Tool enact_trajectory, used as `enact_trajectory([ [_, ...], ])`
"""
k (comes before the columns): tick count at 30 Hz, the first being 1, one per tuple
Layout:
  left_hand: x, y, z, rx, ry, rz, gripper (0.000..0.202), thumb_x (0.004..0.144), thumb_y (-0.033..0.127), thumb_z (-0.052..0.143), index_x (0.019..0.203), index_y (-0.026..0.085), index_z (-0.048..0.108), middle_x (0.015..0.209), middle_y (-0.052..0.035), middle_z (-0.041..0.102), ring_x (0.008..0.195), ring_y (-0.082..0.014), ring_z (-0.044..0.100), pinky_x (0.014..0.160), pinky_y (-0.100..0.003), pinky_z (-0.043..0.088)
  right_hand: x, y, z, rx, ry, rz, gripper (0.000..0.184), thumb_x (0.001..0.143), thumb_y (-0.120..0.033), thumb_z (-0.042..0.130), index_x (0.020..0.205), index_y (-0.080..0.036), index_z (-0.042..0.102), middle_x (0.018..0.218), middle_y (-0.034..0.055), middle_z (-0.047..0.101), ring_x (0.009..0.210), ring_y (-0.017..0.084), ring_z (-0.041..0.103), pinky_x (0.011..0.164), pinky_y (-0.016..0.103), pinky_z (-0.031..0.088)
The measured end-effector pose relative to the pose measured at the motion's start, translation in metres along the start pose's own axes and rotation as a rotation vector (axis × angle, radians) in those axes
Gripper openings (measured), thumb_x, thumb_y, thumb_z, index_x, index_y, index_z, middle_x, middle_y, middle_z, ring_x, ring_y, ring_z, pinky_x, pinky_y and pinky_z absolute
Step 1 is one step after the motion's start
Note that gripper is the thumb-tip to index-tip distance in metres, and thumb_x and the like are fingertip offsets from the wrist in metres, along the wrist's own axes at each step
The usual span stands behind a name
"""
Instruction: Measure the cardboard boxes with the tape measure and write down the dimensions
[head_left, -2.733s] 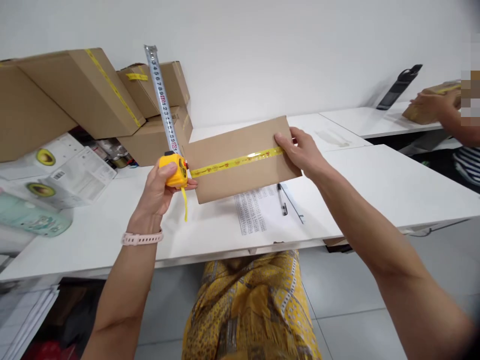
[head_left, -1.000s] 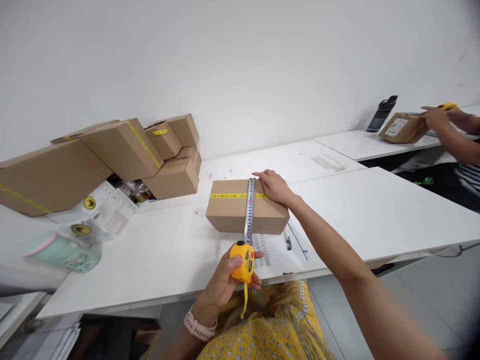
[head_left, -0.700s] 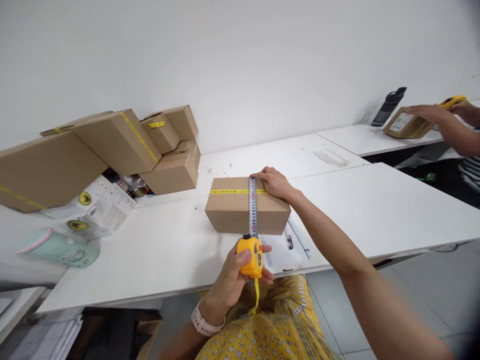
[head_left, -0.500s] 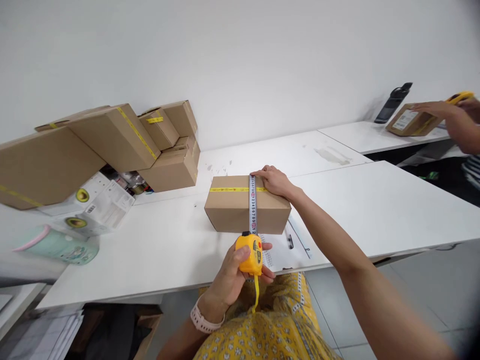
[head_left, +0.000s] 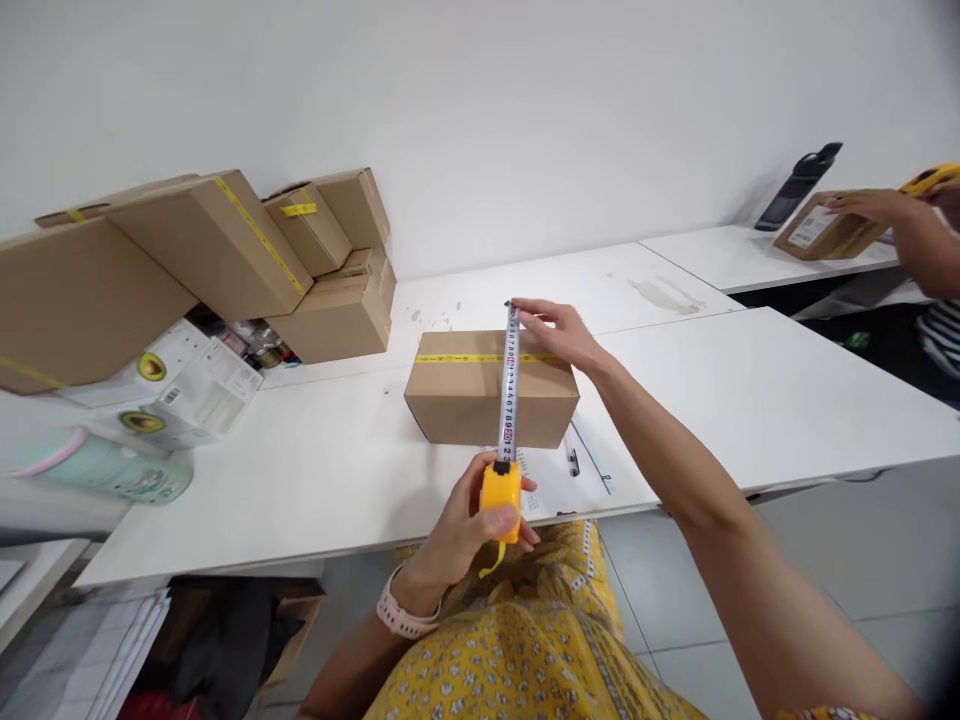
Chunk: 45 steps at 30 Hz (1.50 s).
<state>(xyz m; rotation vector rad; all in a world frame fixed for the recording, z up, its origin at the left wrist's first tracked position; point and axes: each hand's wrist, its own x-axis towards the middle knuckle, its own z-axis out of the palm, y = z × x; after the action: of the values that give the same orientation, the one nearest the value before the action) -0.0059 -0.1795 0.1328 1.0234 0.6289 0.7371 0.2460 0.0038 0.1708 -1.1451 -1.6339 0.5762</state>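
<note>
A small cardboard box (head_left: 465, 400) sealed with yellow tape sits on the white table (head_left: 750, 390). My left hand (head_left: 469, 525) is closed round a yellow tape measure (head_left: 501, 490) at the table's near edge. Its steel blade (head_left: 510, 380) runs from the case across and above the box top. My right hand (head_left: 559, 330) pinches the blade's tip, lifted slightly over the box's far edge. A printed sheet (head_left: 559, 480) and a pen (head_left: 572, 460) lie partly under the box.
Several larger cardboard boxes (head_left: 217, 250) are stacked at the back left, with avocado-print white cartons (head_left: 172, 390) and a mint-green bottle (head_left: 105, 470) lying before them. At the far right another person's hand (head_left: 862, 203) rests on a box (head_left: 821, 225) near a black bottle (head_left: 799, 172).
The box went from held in the air to resting on the table. The blade now stretches across its top, and in the last half second my right hand lifted the tip off the far edge.
</note>
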Motion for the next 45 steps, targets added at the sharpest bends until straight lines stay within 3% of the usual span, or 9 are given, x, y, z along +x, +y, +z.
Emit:
enact_trajectory([
  [6,-0.021,-0.012,-0.016,0.245,-0.096,-0.040,0.083,0.074,0.034,0.088,0.141,0.029,0.039,0.139,-0.0125,0.054,0.092,-0.0179,0.064,0.080,-0.032,0.055,-0.055,-0.047,-0.029,0.399,0.234,-0.077,0.030,0.081,-0.033,0.082,0.109,-0.026,0.073,0.084,-0.0016,0.065,0.071,0.013,0.062,0.064,0.029,0.057],
  [12,-0.024,-0.037,-0.022,0.439,0.070,0.037,0.095,0.074,0.029,0.084,0.149,0.028,0.025,0.129,-0.0093,0.057,0.106,-0.0210,0.059,0.093,-0.036,0.050,-0.171,-0.059,0.030,0.324,0.018,0.006,0.013,0.090,-0.033,0.074,0.101,-0.024,0.071,0.082,-0.0003,0.070,0.063,0.012,0.062,0.056,0.027,0.055],
  [16,-0.018,-0.046,-0.035,0.644,0.128,0.073,0.082,0.076,0.028,0.081,0.142,0.027,0.032,0.131,-0.0101,0.059,0.112,-0.0233,0.062,0.096,-0.037,0.051,-0.216,-0.032,0.063,0.067,0.002,0.049,0.013,0.098,-0.028,0.062,0.107,-0.024,0.071,0.092,0.0030,0.075,0.077,0.015,0.068,0.069,0.030,0.057],
  [22,0.000,-0.045,-0.078,1.301,0.342,0.014,0.074,0.079,0.027,0.073,0.143,0.022,0.036,0.128,-0.0140,0.066,0.108,-0.0313,0.070,0.093,-0.047,0.055,-0.227,0.052,0.054,-0.319,0.409,0.277,0.027,0.099,-0.040,0.051,0.107,-0.021,0.069,0.102,0.0110,0.072,0.093,0.025,0.064,0.081,0.042,0.056],
  [26,0.013,-0.044,-0.099,1.442,0.316,0.004,0.068,0.081,0.021,0.067,0.144,0.020,0.043,0.130,-0.0168,0.066,0.113,-0.0341,0.068,0.097,-0.051,0.054,-0.231,0.089,0.059,-0.587,0.296,0.275,0.043,0.095,-0.045,0.053,0.126,-0.017,0.064,0.130,0.0196,0.065,0.121,0.034,0.054,0.100,0.053,0.047],
  [33,0.024,-0.045,-0.100,1.531,0.248,0.088,0.070,0.081,0.022,0.070,0.147,0.018,0.046,0.147,-0.0187,0.055,0.134,-0.0373,0.052,0.111,-0.056,0.043,-0.236,0.090,0.073,-0.798,0.134,0.269,0.043,0.099,-0.040,0.049,0.135,-0.018,0.060,0.141,0.0168,0.062,0.130,0.034,0.050,0.105,0.049,0.038],
  [39,0.062,0.033,-0.068,1.787,0.288,0.522,0.084,0.087,0.056,0.072,0.156,0.020,0.039,0.171,-0.0197,0.022,0.159,-0.0424,0.010,0.126,-0.064,0.008,-0.234,0.087,0.071,-0.809,0.127,0.293,0.042,0.100,-0.036,0.047,0.135,-0.018,0.060,0.141,0.0158,0.062,0.129,0.033,0.050,0.105,0.047,0.037],
  [42,0.109,0.094,-0.056,1.897,0.093,0.495,0.110,0.081,0.076,0.066,0.161,0.010,0.029,0.173,-0.0223,0.007,0.158,-0.0476,-0.002,0.125,-0.063,-0.001,-0.234,0.087,0.071,-0.798,0.115,0.308,0.042,0.100,-0.036,0.046,0.137,-0.019,0.059,0.142,0.0155,0.061,0.130,0.033,0.049,0.105,0.047,0.037],
  [45,0.161,0.132,-0.055,1.921,-0.008,0.420,0.097,0.099,0.069,0.024,0.158,-0.007,0.018,0.171,-0.0252,0.008,0.156,-0.0478,0.001,0.120,-0.061,0.002,-0.234,0.087,0.071,-0.794,0.114,0.315,0.042,0.101,-0.036,0.047,0.136,-0.018,0.059,0.143,0.0153,0.061,0.130,0.032,0.049,0.106,0.047,0.037],
])
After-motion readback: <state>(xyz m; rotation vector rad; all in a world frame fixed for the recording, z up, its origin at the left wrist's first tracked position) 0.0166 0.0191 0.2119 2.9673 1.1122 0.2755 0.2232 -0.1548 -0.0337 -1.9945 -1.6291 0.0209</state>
